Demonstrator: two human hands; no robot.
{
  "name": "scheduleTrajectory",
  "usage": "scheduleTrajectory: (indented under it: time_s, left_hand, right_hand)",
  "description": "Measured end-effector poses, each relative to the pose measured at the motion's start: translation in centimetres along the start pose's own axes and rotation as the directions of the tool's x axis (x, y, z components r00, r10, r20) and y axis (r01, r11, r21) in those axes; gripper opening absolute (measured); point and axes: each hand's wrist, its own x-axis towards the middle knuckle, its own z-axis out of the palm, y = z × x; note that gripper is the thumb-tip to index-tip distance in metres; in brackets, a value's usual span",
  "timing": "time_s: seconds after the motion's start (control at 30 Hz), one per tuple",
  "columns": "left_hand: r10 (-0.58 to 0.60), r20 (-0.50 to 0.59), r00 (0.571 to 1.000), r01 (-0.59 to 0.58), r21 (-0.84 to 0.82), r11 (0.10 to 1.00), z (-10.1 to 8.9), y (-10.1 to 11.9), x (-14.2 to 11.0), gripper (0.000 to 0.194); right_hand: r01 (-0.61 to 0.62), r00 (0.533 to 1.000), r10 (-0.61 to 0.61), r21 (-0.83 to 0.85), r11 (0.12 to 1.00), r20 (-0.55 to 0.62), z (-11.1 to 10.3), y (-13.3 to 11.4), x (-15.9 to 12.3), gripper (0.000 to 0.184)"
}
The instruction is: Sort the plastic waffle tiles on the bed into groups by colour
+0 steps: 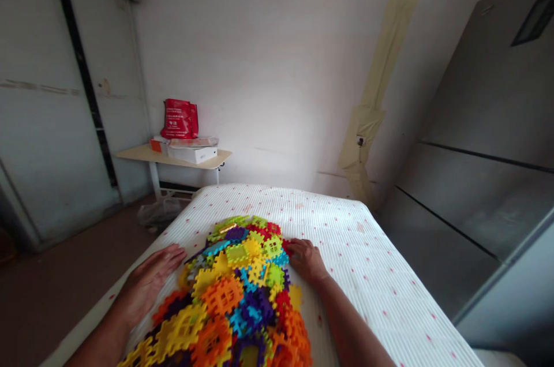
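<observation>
A long heap of plastic interlocking building tiles (234, 298) in orange, yellow, purple, blue, green and red lies on the bedspread. Several tiles have notched edges and window-like cut-outs. Along the left side of the heap rests my left hand (151, 277), its fingers stretched out together and nothing held in it. My right hand (307, 260) is at the opposite side, fingers slightly bent, with the fingertips against a red tile (286, 246) at the edge. The hand looks open rather than closed around that tile. Its thumb is mostly hidden.
White striped bedspread (367, 286) with small red marks covers the bed. Beyond its far left corner, a small table (134, 152) carries a red bag (177, 119) and a white box (193, 154). A grey cabinet (489, 124) stands on the right; sliding doors (38, 142) are on the left.
</observation>
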Motion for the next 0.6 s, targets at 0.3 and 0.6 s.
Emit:
scheduleTrajectory:
  time_s: [0.3, 0.6]
  left_hand:
    - [-0.03, 0.005, 1.0, 0.03, -0.007, 1.0, -0.4, -0.2, 0.0, 0.043]
    - [-0.069, 0.024, 0.997, 0.069, 0.022, 0.997, -0.2, 0.5, -0.4, 0.047]
  right_hand:
    - [0.073, 0.996, -0.069, 0.085, 0.994, -0.048, -0.4, 0.7, -0.1, 0.022]
    - [-0.232, 0.947, 0.265, 0.183, 0.955, -0.182, -3.2, 6.0, -0.6, 0.055]
